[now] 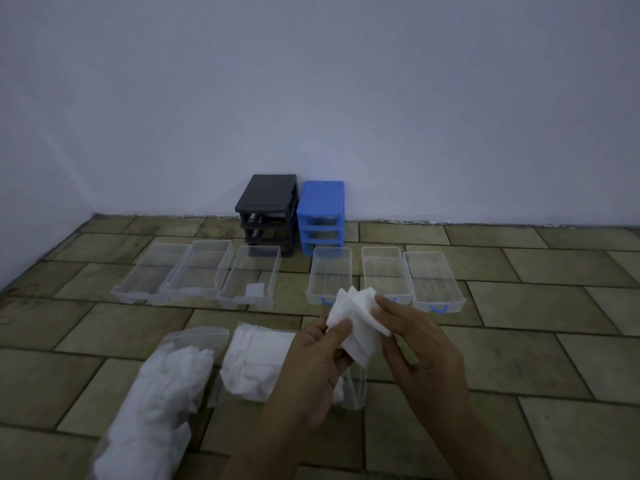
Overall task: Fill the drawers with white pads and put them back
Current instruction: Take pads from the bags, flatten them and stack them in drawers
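- Up front, both hands meet over the tiled floor (519, 271) around a small stack of white pads (356, 320): the left hand (311, 368) grips the stack's lower edge with thumb over the top, and the right hand (415, 348) pinches its right side with thumb and fingertips.
- At 12 o'clock from the hands, against the wall (311, 81), a black drawer frame (268, 213) stands just beside a blue drawer frame (322, 216), both with their slots open.
- Between frames and hands lie six clear drawers in a row: three at 11 o'clock, left drawer (145, 275), second drawer (197, 268), third drawer (251, 277), the third with one white pad (254, 290) inside.
- At 12 to 1 o'clock, three drawers with blue handles: fourth drawer (330, 271), fifth drawer (384, 271), sixth drawer (433, 282).
- At 9 o'clock, a clear bag of pads (252, 362) lies under the left wrist; at 8 o'clock, a second bag (162, 393) lies just beside it.
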